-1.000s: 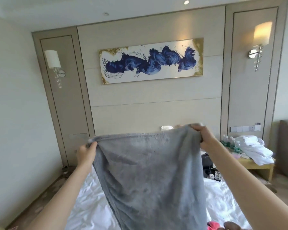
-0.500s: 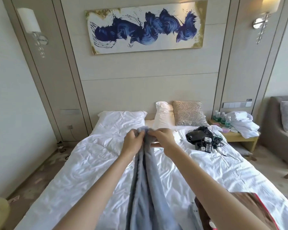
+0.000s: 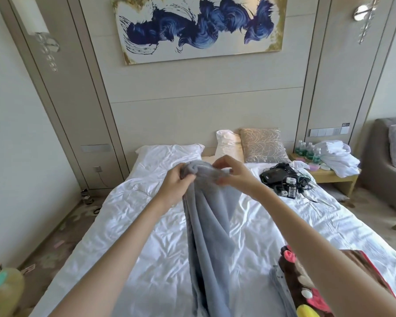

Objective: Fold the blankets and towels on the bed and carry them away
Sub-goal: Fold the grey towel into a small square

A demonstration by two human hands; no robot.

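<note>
A grey fleece blanket hangs folded lengthwise in front of me, its lower part draping over the white bed. My left hand clutches the bunched top corners. My right hand pinches the same top edge right beside it, fingers curled on the cloth. A brown patterned blanket with red and yellow shapes lies on the bed at the lower right, partly behind my right forearm.
Pillows lean on the headboard. A black bag with cables and small devices lies on the bed's right side. A nightstand holds bottles and white towels. A grey sofa stands far right.
The blanket was spread wide between raised hands; both hands came together, folding it lengthwise, and lowered. Since half a second ago the top edge is bunched more in my left hand.
</note>
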